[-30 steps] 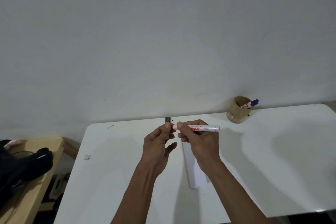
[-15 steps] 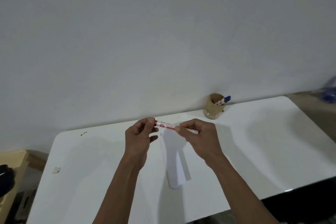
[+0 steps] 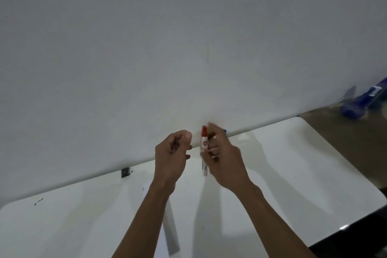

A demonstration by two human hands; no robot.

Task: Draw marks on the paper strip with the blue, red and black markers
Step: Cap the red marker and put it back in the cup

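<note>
Right hand is gripping the upright red marker in closed fingers; left hand is curling, seemingly empty, above the worktop and paper strip.

Dim, soft overall; right hand motion-blurred, arm shadows on glossy table.

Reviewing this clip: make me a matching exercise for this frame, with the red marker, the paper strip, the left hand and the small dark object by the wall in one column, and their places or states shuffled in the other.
Things:
1. red marker
2. paper strip
3. left hand
4. small dark object

Places or states:
A. lying flat on the white table, partly under a forearm
B. held roughly upright in the right hand, red end up
C. raised, fingers curled, holding nothing visible
D. at the table's far edge, against the wall

Pairs: 1-B, 2-A, 3-C, 4-D
</note>
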